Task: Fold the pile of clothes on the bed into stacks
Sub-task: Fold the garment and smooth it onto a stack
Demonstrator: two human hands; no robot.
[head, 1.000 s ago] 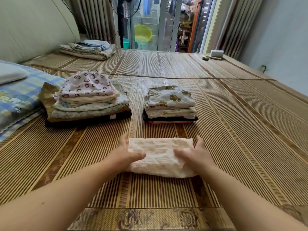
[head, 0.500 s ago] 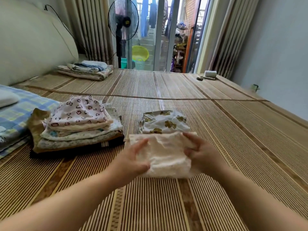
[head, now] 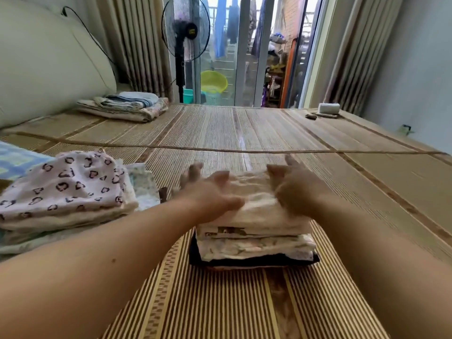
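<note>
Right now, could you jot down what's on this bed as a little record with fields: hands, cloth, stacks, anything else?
left hand: flat on the cream cloth, fingers spread
right hand: flat on the cloth's other end, fingers straight
cream cloth: folded, on top of the near stack
near stack: several folded pieces, a dark one at the bottom
left stack: bigger, heart-print piece on top
far left: folded bedding
surface: striped mat
image: both hands blurred
</note>
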